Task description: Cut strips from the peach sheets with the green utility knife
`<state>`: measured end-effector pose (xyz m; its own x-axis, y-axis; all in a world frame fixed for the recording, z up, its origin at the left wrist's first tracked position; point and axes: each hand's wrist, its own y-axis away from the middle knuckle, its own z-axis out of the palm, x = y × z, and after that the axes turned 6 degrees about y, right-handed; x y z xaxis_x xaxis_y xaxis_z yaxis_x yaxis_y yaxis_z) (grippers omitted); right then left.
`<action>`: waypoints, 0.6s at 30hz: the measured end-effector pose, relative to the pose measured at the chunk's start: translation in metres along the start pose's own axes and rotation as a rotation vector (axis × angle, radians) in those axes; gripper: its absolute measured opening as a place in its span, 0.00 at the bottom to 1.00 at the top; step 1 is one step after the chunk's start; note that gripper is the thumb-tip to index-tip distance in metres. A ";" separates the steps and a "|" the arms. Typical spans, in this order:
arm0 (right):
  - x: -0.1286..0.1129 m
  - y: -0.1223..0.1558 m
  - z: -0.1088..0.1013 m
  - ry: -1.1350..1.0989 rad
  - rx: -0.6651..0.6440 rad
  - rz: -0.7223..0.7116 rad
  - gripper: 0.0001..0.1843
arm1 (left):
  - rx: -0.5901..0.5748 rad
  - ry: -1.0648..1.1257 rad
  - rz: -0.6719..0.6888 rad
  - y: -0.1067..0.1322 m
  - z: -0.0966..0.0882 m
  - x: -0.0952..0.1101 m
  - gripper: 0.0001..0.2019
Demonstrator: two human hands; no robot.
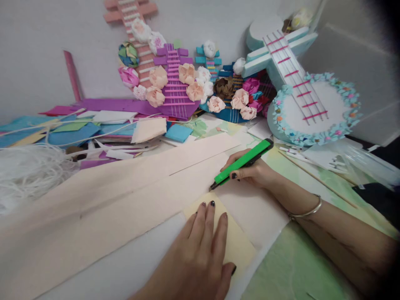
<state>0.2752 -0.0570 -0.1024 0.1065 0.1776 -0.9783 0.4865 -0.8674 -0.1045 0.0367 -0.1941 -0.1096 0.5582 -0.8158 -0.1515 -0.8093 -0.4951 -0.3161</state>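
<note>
My right hand (250, 168) is closed around a green box cutter (242, 163). The cutter slants down to the left, its tip at the top corner of a pale yellow paper square (239, 241). My left hand (200, 246) lies flat over that square with fingers stretched, pressing it down. Under the square is a large sheet of pale peach paper (118, 208), with a straight slit across its upper part. Beneath the peach sheet, a white sheet (125, 258) shows along the near side.
Paper-flower-trimmed guitar models stand along the wall, a purple one (173, 89) and a light blue one (312, 100) among them. White cord (34, 173) lies tangled at left, near coloured paper pieces (78, 129). A thin wooden stick (315, 179) rests at right.
</note>
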 end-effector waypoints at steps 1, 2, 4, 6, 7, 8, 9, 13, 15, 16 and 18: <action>0.000 0.000 0.000 0.007 0.001 -0.001 0.14 | -0.004 0.001 -0.002 0.000 0.000 0.000 0.29; 0.000 0.000 -0.001 0.015 0.002 0.000 0.15 | -0.006 0.002 -0.003 0.000 0.000 0.000 0.30; 0.000 0.000 -0.001 0.033 0.003 0.005 0.15 | -0.008 0.002 -0.002 0.000 0.000 0.000 0.30; -0.002 0.000 -0.002 0.044 -0.004 0.011 0.15 | -0.008 0.001 0.000 0.000 0.000 0.000 0.30; -0.003 0.000 -0.001 0.048 -0.009 0.014 0.15 | -0.006 0.000 0.001 0.000 0.001 0.000 0.30; -0.004 0.000 -0.001 0.049 -0.014 0.014 0.15 | -0.003 0.000 0.000 0.000 0.001 0.000 0.30; -0.005 0.000 -0.001 0.050 -0.018 0.013 0.15 | 0.001 -0.001 -0.001 0.001 0.001 0.000 0.30; -0.009 0.000 0.000 0.057 -0.019 0.019 0.14 | 0.010 0.000 -0.006 0.001 0.001 0.000 0.30; -0.009 0.000 0.001 0.053 -0.016 0.026 0.15 | 0.009 0.002 -0.005 0.000 0.001 0.000 0.30; -0.009 0.000 0.001 0.048 -0.017 0.026 0.15 | 0.005 0.002 -0.003 0.000 0.001 0.000 0.30; -0.008 0.000 0.001 0.041 -0.016 0.024 0.14 | 0.005 0.000 0.001 0.000 0.001 0.000 0.30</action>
<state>0.2735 -0.0592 -0.0945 0.1534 0.1759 -0.9724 0.4973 -0.8641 -0.0779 0.0369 -0.1937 -0.1102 0.5575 -0.8161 -0.1520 -0.8089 -0.4929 -0.3204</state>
